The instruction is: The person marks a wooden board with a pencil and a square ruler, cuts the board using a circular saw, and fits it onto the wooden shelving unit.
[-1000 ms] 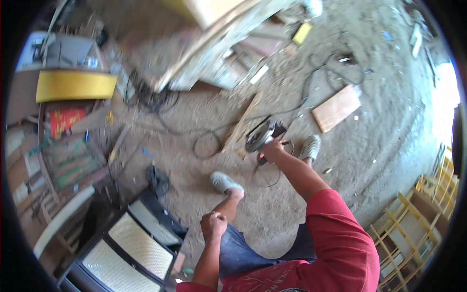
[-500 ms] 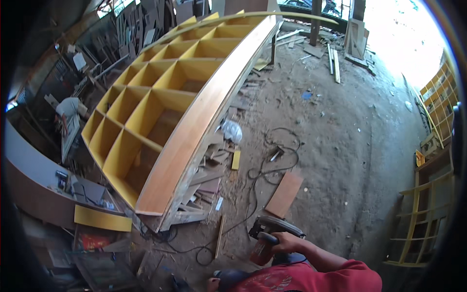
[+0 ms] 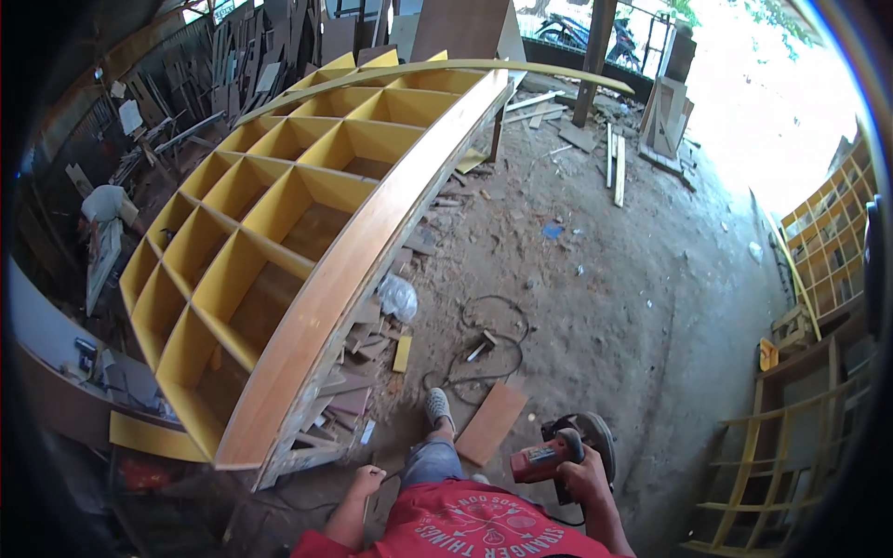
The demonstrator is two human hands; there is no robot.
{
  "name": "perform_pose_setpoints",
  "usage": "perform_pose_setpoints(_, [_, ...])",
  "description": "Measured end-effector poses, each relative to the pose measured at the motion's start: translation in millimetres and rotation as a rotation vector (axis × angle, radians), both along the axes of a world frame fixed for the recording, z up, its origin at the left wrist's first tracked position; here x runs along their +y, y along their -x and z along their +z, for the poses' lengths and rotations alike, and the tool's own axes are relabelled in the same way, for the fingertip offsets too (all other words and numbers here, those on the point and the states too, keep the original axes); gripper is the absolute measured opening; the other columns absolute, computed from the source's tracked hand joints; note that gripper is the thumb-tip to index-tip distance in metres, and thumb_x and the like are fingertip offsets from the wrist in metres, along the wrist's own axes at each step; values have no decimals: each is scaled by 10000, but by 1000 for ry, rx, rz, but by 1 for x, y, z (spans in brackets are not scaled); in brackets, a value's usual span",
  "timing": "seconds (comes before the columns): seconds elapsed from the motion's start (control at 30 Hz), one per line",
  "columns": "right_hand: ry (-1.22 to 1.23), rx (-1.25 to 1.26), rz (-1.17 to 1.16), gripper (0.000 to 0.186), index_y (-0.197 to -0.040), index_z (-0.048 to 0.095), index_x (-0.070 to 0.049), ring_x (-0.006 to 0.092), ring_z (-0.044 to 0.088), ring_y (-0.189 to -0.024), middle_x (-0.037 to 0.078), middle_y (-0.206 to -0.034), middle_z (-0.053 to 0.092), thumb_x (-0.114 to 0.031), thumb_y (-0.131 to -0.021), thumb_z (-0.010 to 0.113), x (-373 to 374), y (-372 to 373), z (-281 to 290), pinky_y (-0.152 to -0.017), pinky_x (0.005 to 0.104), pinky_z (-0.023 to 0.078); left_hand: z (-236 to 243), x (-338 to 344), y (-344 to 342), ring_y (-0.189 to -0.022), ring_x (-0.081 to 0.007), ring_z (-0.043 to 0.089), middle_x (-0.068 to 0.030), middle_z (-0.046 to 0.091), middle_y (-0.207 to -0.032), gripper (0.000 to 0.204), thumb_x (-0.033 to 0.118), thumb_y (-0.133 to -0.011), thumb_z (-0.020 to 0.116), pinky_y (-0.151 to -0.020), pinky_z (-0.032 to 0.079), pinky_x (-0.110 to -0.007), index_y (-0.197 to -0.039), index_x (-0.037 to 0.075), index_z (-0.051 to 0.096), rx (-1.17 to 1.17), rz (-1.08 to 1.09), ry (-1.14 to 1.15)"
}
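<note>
My right hand (image 3: 586, 475) grips the rear handle of a circular saw (image 3: 544, 458) with a red motor body and dark round guard. The saw hangs above the floor at my right side. My left hand (image 3: 367, 480) is out low on the left with its fingers curled; what is in them, if anything, is too small to make out. A thin wooden strip (image 3: 368, 506) shows just below that hand. A reddish-brown board (image 3: 493, 423) lies flat on the dirt floor between my foot and the saw.
A large yellow compartmented frame (image 3: 270, 244) with a long wooden front panel (image 3: 372, 251) stands at left. Offcuts and a plastic bag (image 3: 397, 298) line its base. A black cable (image 3: 526, 321) loops ahead. More yellow lattice frames (image 3: 777, 465) stand right. Another person (image 3: 110, 205) bends far left.
My right hand has carried the saw to the right and turned it. My left hand and left leg have come into clear view. The view has shifted right.
</note>
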State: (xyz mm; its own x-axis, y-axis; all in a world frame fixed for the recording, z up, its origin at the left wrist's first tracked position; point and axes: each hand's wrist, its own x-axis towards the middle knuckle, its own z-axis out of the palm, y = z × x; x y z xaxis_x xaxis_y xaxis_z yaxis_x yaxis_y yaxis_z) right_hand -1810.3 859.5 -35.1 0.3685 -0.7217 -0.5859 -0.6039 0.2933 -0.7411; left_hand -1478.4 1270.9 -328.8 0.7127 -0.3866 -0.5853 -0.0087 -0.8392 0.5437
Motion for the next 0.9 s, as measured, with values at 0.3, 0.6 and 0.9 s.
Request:
perform_pose_setpoints(0.3, [94, -200, -261, 259, -1055, 690, 6, 153, 601, -450, 46, -638, 622, 24, -796, 679, -143, -123, 25, -406, 326, 468, -62, -220, -193, -1221, -427, 695, -245, 752, -1219, 534, 516, -954, 671, -1043, 538, -514, -1193, 53, 788, 97, -536, -166])
perform_pose_setpoints(0.6, [45, -409, -313, 196, -1005, 649, 9, 157, 561, -411, 60, -623, 600, 38, -812, 638, -328, -238, 86, -347, 332, 427, 102, -600, -313, -1072, -317, 765, -178, 788, -1139, 494, 447, -961, 747, -932, 591, -432, -1276, 67, 734, -74, -491, 262])
perform_pose_setpoints(0.9, [56, -238, -35, 293, -1087, 690, 1, 143, 578, -454, 44, -649, 623, -18, -795, 684, -591, -266, 35, -377, 331, 442, 162, -773, -306, -1088, -257, 777, -171, 795, -1152, 427, 347, -998, 742, -949, 607, -383, -1311, 58, 718, -76, -296, 455])
